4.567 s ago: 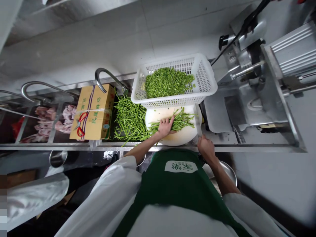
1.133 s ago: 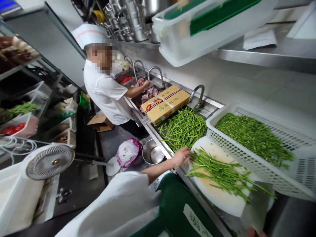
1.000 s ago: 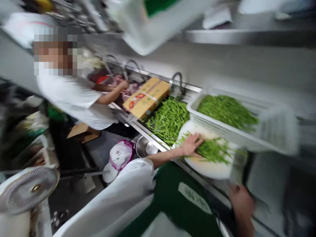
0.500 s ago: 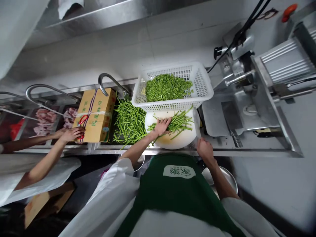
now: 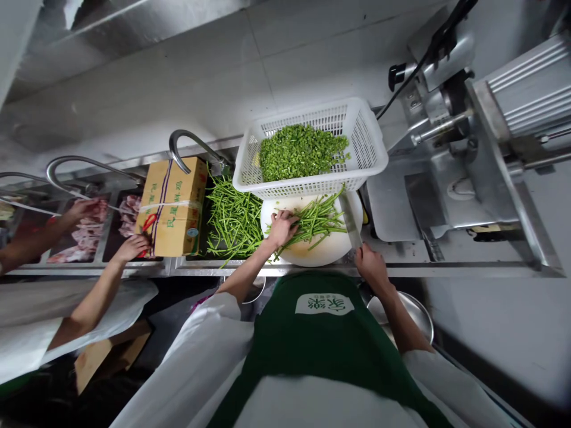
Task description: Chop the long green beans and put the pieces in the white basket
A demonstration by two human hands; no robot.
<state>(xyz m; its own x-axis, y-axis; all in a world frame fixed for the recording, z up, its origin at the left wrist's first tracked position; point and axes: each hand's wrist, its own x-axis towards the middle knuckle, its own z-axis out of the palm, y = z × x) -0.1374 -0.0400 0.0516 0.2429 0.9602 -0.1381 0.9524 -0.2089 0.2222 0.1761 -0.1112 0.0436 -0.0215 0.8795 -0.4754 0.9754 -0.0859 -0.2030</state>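
Observation:
My left hand [image 5: 284, 228] lies over one end of a bunch of long green vegetable stems [image 5: 320, 219], its fingers curled round them. The bunch rests on a round white cutting board [image 5: 312, 254]. My right hand [image 5: 371, 261] grips the handle of a wide-bladed kitchen knife [image 5: 351, 224]. The blade stands at the right end of the bunch, pointing away from me. Right behind the board is a white plastic basket [image 5: 307, 189] holding a heap of chopped green pieces [image 5: 303, 153]. More whole stems [image 5: 234, 220] fill the sink area left of the board.
A tied cardboard box [image 5: 172, 208] stands further left, under a curved tap [image 5: 178, 148]. A co-worker's hand [image 5: 134, 246] is at red-handled scissors [image 5: 147, 226] by the box; the other reaches over raw meat [image 5: 87, 238]. Metal machinery [image 5: 446, 131] sits at right.
My left hand's fingers have drawn in from stretched out to curled over the stems. The co-worker's far hand has moved from the box to the meat. The view has shifted slightly.

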